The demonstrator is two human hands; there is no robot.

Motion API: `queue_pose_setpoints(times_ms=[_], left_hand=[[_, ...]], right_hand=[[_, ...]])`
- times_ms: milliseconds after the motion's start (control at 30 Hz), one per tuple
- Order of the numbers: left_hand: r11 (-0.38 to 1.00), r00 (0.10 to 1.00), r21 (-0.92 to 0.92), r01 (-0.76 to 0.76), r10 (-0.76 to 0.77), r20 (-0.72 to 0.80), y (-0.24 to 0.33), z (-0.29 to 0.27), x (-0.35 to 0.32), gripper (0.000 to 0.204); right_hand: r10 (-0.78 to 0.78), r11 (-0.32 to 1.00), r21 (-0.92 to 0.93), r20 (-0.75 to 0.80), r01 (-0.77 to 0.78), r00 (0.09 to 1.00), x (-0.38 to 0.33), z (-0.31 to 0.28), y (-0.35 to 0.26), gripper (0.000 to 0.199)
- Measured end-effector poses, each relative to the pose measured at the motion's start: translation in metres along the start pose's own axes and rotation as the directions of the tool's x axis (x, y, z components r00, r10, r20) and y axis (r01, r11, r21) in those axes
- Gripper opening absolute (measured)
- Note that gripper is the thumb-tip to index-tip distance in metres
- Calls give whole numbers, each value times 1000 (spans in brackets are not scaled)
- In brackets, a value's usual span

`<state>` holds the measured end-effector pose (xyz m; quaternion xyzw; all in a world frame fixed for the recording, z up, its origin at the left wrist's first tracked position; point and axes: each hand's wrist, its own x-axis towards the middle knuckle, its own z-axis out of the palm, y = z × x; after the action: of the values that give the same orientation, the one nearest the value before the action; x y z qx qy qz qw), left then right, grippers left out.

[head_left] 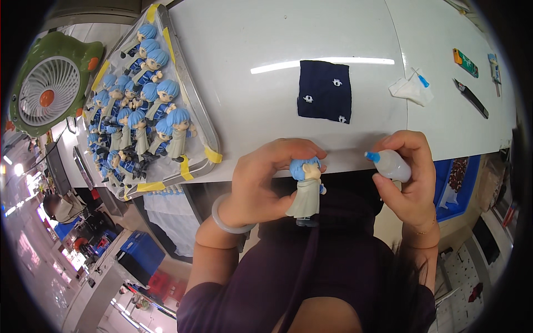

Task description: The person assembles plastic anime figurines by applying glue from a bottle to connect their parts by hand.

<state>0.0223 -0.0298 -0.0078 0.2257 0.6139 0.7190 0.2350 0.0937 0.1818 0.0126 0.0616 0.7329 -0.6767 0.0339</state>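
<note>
My left hand (265, 186) is closed round a small figurine (306, 194) with blue hair, a pale cape and dark feet, held upright just off the table's near edge. In my right hand (411, 183) is a translucent squeeze bottle (393, 165), its blue tip pointing left toward the figurine but apart from it. Beyond both hands a folded navy cloth (324, 91) with small white motifs lies on the white table (239, 72).
At left, a metal tray (191, 97) edged with yellow tape holds several similar figurines (145, 94). A green fan (51, 83) stands beyond it. Farther right lie a white tissue (410, 92), a dark craft knife (471, 99) and a green-orange packet (465, 62). Below the right edge is a blue bin (462, 202).
</note>
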Motion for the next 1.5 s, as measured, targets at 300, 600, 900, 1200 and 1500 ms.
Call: queue_pose_setpoints(times_ms=[300, 600, 900, 1200, 1500], left_hand=[[989, 999, -139, 52, -49, 22, 2, -2, 1, 36], [999, 1000, -45, -14, 13, -11, 1, 0, 3, 39], [996, 1000, -90, -4, 3, -6, 0, 0, 2, 39], [998, 1000, -69, -2, 0, -19, 0, 0, 1, 39], [996, 1000, -86, 3, -2, 7, -1, -1, 2, 39]], right_hand=[[-273, 868, -441, -43, 227, 961, 12, 1, -6, 32], [-512, 593, -711, 29, 378, 858, 10, -1, -10, 37], [-496, 536, -753, 86, 382, 864, 7, -1, -15, 38], [-547, 473, -784, 95, 401, 832, 8, 3, -15, 30], [-557, 411, -834, 89, 367, 826, 7, 4, -24, 27]])
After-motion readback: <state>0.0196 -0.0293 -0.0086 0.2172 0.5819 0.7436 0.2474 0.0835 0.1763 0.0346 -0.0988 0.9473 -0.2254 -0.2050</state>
